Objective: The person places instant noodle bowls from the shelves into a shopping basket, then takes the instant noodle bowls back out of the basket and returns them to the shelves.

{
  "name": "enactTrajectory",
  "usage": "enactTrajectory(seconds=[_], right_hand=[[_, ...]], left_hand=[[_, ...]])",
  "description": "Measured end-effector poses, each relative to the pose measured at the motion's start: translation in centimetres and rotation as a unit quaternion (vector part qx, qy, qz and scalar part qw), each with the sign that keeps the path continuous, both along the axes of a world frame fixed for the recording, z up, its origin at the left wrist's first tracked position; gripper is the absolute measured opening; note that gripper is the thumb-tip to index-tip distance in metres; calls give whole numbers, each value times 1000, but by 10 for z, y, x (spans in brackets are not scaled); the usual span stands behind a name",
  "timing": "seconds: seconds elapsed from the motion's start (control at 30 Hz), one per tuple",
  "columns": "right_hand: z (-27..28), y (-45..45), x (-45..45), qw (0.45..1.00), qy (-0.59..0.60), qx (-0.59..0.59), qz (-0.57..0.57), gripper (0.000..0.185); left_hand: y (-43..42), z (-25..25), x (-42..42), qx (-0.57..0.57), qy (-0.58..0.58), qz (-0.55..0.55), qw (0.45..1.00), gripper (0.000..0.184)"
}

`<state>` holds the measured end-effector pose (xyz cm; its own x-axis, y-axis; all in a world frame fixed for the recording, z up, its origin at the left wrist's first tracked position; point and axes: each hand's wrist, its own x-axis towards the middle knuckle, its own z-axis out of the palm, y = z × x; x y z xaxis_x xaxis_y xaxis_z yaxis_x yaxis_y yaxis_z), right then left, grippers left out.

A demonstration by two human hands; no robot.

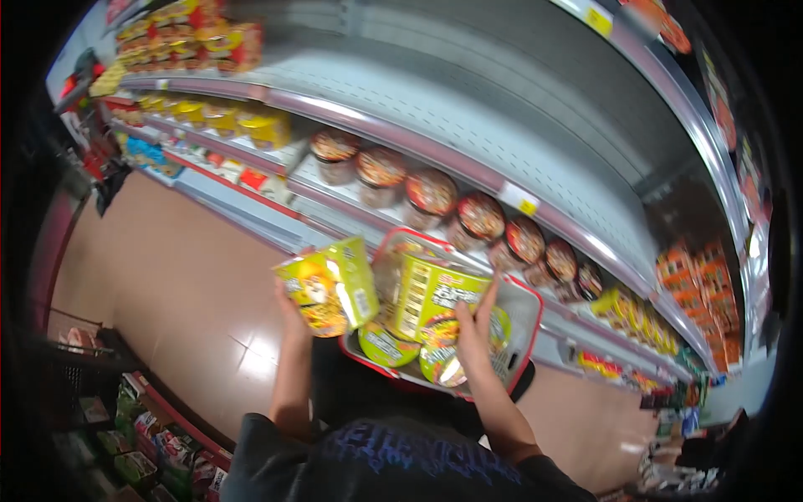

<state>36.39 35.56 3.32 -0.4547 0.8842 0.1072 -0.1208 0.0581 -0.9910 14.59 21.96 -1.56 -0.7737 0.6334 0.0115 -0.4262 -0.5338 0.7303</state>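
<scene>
Green packet [335, 284], its left edge pinched in the left hand [293, 320], might slip outside the basket [525, 322] if those closed fingers loosen; the right hand [477, 330] clasps a second packet [427, 289].

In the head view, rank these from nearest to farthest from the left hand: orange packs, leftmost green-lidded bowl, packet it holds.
1. Packet: in the left hand.
2. Green-lidded bowl: in the basket.
3. Orange packs: far right.
</scene>
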Motion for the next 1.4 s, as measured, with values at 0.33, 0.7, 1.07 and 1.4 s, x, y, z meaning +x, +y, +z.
enactTrajectory(seconds=[0.33, 0.7, 1.07, 1.4], right_hand=[[59, 7, -82, 992, 65, 79, 72, 93], [140, 49, -149, 971, 146, 180, 54, 90], [174, 147, -229, 960, 102, 258, -20, 71], [131, 177, -268, 961, 71, 247, -98, 74]], left_hand=[[12, 37, -64, 77, 89, 17, 993, 94], [65, 131, -156, 130, 121, -69, 982, 74], [151, 208, -234, -26, 401, 47, 915, 84], [189, 171, -275, -60, 453, 97, 884, 89]])
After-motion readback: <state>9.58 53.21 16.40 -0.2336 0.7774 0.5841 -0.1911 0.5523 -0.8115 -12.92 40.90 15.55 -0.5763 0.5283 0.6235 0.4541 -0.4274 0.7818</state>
